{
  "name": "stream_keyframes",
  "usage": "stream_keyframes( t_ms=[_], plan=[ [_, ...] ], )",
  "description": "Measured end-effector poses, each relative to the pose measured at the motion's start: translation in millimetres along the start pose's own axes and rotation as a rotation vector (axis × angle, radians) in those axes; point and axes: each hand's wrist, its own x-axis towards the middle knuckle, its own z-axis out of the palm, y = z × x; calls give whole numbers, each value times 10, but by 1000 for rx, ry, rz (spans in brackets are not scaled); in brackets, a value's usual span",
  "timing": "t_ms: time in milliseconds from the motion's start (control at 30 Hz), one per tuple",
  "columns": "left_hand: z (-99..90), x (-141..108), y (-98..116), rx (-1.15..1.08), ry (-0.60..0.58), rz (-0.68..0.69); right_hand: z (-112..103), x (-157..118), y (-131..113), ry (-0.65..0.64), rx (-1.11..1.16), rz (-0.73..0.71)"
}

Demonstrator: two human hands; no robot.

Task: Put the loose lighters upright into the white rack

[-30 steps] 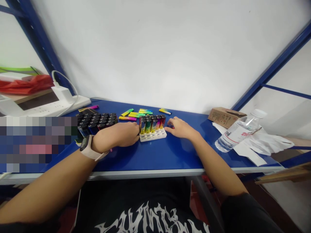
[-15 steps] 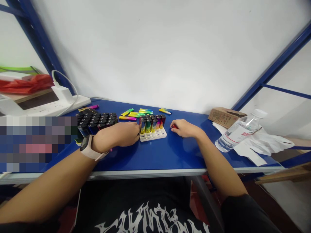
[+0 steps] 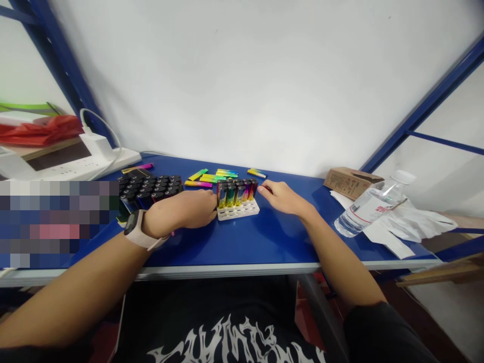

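A white rack (image 3: 239, 213) with rows of holes stands on the blue table, its back part filled with several upright colourful cylinders (image 3: 231, 194) with black tops. At the rack's left end rests my left hand (image 3: 200, 207), fingers curled and touching or close to its edge; whatever they grip is hidden. Just right of the rack is my right hand (image 3: 279, 195), its thumb and fingers pinched around a small dark object that is mostly hidden. Many black-topped cylinders (image 3: 149, 189) stand grouped behind my left wrist.
Flat colourful pieces (image 3: 199, 184) lie behind the rack, one (image 3: 257, 173) farther right. On the right are a cardboard box (image 3: 346, 182), a water bottle (image 3: 359, 214) and white wrapping (image 3: 419, 222). A power strip (image 3: 124, 158) lies at the left back.
My right hand has moved left and slightly back, nearer the rack's right end; the red item seen in it before is now mostly hidden. My left hand has stayed in place.
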Motion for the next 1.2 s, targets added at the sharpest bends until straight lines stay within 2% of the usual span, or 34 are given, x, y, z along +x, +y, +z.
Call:
stream_keyframes(
  t_ms=[200, 367, 600, 867, 1200],
  plan=[
    [-44, -8, 45, 66, -57, 0, 16, 2, -6, 67, 40, -127],
    [-62, -16, 55, 91, -85, -10, 32, -14, 15, 105, 125, -100],
    [-30, -5, 33, 47, -57, -6, 21, -10, -18, 202, 113, -28],
    [-45, -12, 47, 96, -78, -12, 11, -19, -101, 193, 251, -22],
    [-41, -8, 50, 76, -77, -43, -45, -50, -103, 175, 189, -83]
  ],
)
